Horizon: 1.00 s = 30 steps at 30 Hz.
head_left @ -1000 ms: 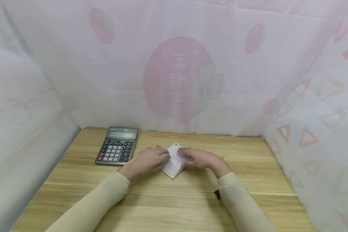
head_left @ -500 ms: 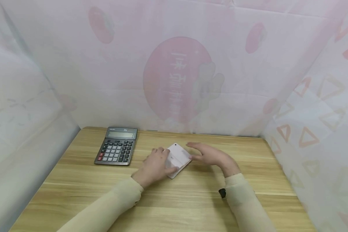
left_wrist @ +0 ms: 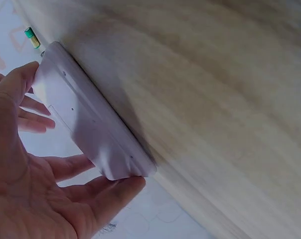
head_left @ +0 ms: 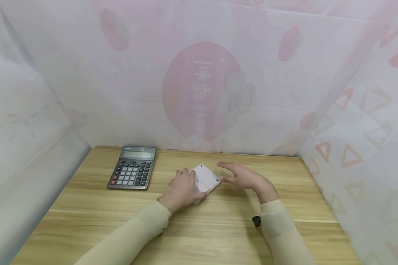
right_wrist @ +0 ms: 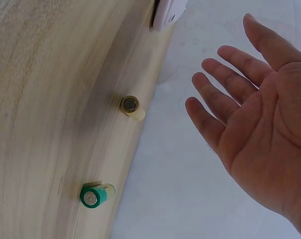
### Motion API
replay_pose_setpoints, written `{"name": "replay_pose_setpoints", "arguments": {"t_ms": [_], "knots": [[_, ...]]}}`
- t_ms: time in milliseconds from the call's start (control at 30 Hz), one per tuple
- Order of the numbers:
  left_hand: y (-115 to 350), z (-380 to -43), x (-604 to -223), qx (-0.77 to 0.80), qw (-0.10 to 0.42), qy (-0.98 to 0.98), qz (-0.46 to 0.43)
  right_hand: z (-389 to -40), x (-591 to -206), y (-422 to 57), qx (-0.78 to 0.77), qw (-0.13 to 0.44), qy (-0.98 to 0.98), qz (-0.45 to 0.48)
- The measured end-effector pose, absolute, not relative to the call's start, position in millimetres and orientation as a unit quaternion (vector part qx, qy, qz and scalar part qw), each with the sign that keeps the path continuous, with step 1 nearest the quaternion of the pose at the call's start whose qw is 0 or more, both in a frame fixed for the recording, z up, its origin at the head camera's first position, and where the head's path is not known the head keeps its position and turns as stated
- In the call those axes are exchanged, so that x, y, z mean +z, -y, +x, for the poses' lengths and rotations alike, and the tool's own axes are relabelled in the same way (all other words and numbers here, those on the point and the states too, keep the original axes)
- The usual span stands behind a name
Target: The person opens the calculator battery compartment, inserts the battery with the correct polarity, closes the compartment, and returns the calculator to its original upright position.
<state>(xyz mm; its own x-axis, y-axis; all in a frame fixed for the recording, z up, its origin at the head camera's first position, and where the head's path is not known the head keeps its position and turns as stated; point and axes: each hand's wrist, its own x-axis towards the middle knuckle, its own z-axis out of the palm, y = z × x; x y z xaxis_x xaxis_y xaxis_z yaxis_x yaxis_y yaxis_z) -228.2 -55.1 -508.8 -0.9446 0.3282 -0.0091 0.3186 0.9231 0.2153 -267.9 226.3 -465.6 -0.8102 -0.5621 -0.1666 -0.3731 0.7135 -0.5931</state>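
A small flat white device (head_left: 207, 178) lies at a slant on the wooden table, with dark round dots at its corners and a seam across its face. My left hand (head_left: 182, 189) grips it by its edges, thumb toward the near right side, as the left wrist view also shows for the device (left_wrist: 85, 114). Just right of the device, my right hand (head_left: 247, 180) is held with its fingers extended and nothing in them. Two batteries lie below that hand in the right wrist view, one gold-ended battery (right_wrist: 130, 104) and one green battery (right_wrist: 93, 195); the head view hides them.
A grey desktop calculator (head_left: 132, 168) sits toward the back left of the table (head_left: 199, 235). Pale printed cloth walls (head_left: 136, 73) stand behind the table and along both sides. A dark strap end (head_left: 256, 221) hangs by the right sleeve.
My right hand has come off the white device and moved right. My left hand has shifted rightward, its thumb now along the near edge. The device has barely moved.
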Motion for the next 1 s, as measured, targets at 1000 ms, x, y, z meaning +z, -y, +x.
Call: {"name": "replay_pose_setpoints", "arguments": {"t_ms": [1000], "knots": [[109,-284,-498,0.099,0.066,-0.884,0.453,-262,-465,-234,-0.283,0.169,-0.909,-0.255]]}}
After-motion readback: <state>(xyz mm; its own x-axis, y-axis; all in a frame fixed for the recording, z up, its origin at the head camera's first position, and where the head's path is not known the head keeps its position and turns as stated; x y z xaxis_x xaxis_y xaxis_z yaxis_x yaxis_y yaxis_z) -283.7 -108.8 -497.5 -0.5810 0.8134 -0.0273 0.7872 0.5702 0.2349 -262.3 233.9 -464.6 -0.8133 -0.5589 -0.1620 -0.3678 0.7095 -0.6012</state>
